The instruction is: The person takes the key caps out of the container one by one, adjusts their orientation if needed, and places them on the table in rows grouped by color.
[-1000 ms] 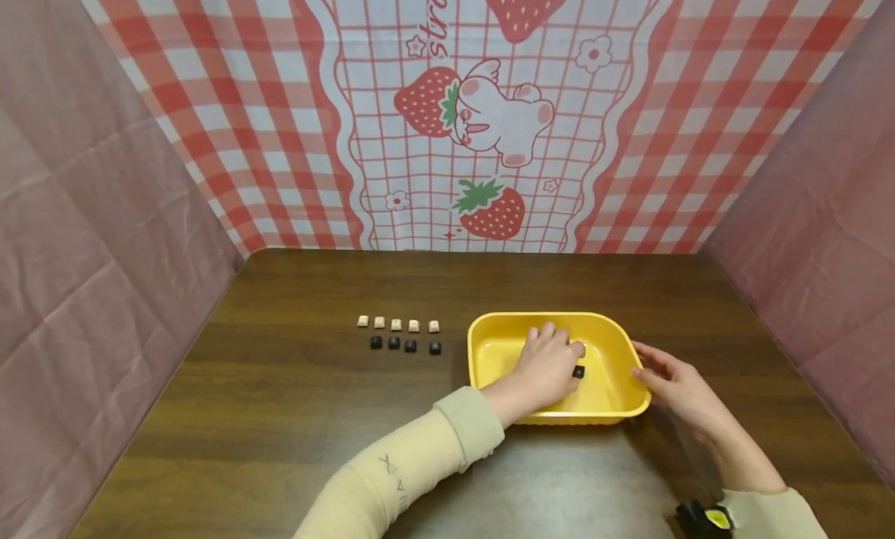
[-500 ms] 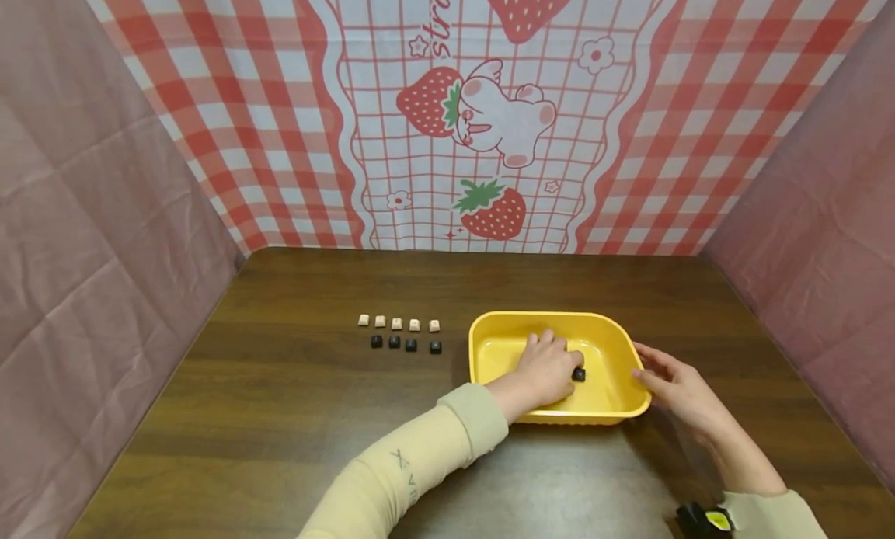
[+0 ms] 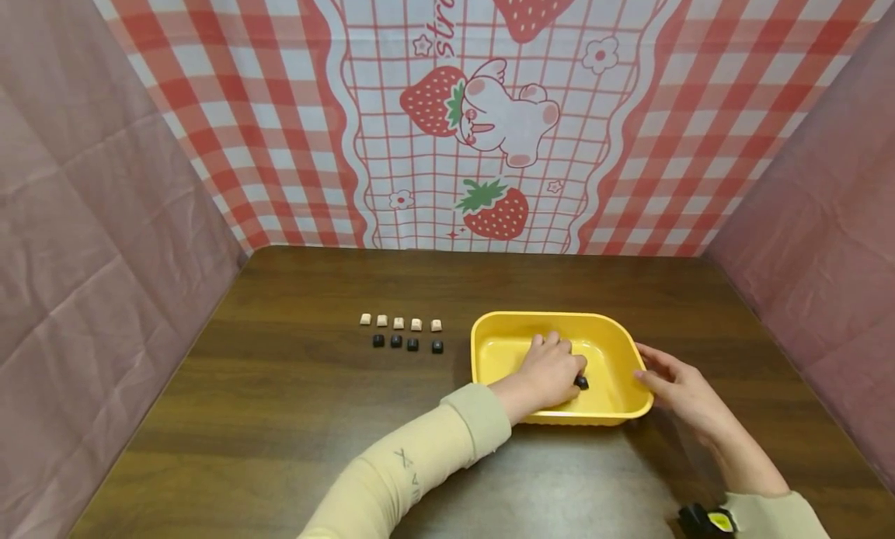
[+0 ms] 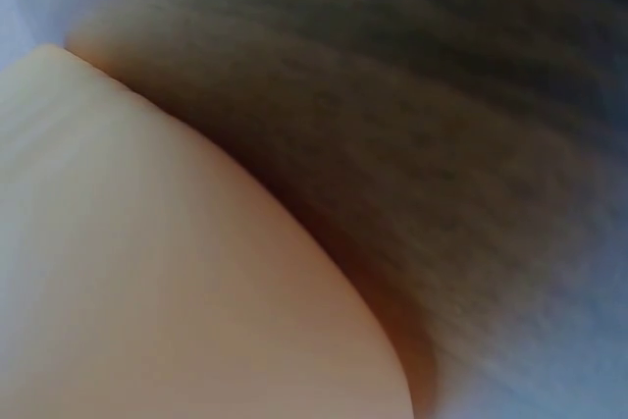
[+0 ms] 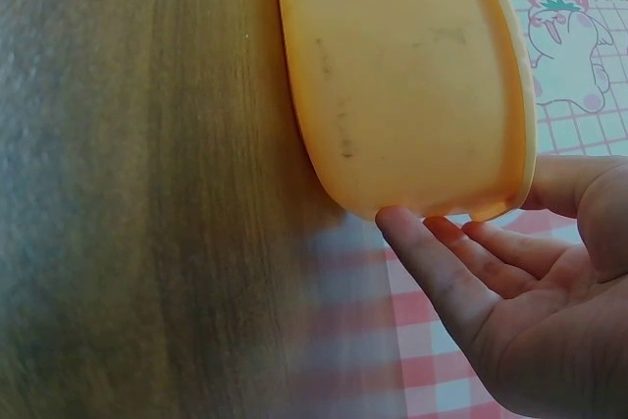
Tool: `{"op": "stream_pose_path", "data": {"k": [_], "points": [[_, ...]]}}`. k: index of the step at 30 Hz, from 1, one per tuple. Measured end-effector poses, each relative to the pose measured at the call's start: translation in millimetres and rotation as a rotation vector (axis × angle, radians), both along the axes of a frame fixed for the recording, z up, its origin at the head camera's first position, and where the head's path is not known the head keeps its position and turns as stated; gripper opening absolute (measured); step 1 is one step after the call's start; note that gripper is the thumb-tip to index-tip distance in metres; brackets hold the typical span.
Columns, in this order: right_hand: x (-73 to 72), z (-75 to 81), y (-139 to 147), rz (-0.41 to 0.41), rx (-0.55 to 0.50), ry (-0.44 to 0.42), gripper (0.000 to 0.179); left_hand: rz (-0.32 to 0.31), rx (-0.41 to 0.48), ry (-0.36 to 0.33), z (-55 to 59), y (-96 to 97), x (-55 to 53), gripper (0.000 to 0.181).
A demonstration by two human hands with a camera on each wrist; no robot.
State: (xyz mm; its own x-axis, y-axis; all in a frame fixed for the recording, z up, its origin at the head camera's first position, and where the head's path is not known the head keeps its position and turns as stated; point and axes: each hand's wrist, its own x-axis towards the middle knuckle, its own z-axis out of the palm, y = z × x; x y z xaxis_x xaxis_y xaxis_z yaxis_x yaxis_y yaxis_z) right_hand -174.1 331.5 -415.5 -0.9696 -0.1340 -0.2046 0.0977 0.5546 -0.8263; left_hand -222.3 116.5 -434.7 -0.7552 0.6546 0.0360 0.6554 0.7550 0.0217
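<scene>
A yellow plastic basin (image 3: 604,321) stands tilted slightly toward me on the table. My left hand (image 3: 548,370) reaches down inside it with bent fingers, and a black keycap (image 3: 582,382) shows between its index finger and thumb. My right hand (image 3: 678,384) grips the basin's right end, thumb over the rim and fingers along the outside. In the right wrist view, that hand (image 5: 510,291) meets the end of the basin (image 5: 422,95). The left wrist view is blurred and shows only a pale surface close to the lens.
Left of the basin, a row of several white keycaps (image 3: 398,323) lies behind a row of several black keycaps (image 3: 396,342) on the dark wooden table (image 3: 280,415). A red checked strawberry cloth (image 3: 294,158) hangs at the back, with pink cloth at both sides.
The black keycap in the basin has shifted slightly toward me and turned at my left fingertips. The right hand keeps its grip on the basin, and the two rows stay put.
</scene>
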Motion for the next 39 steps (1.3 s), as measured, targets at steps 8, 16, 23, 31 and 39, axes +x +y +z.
{"op": "stream_pose_path", "data": {"k": [8,16,23,31,39], "points": [[0.9,0.8,0,-0.003,-0.005,-0.007,0.066,-0.005,0.018,0.032,3.7,-1.8,1.7,0.013],[0.8,0.8,-1,-0.004,-0.018,0.008,0.066,0.017,0.055,0.058,17.0,-9.5,5.8,0.019],[0.8,0.1,-1,-0.005,-0.027,0.024,0.065,0.033,0.123,0.042,32.4,-25.2,5.7,0.018],[0.9,1.5,0,0.001,-0.022,0.025,0.065,0.039,0.176,0.062,49.6,-48.7,4.1,0.018],[0.6,0.5,0,-0.003,-0.034,0.022,0.065,0.027,0.227,0.082,65.6,-81.0,5.9,0.020]]}}
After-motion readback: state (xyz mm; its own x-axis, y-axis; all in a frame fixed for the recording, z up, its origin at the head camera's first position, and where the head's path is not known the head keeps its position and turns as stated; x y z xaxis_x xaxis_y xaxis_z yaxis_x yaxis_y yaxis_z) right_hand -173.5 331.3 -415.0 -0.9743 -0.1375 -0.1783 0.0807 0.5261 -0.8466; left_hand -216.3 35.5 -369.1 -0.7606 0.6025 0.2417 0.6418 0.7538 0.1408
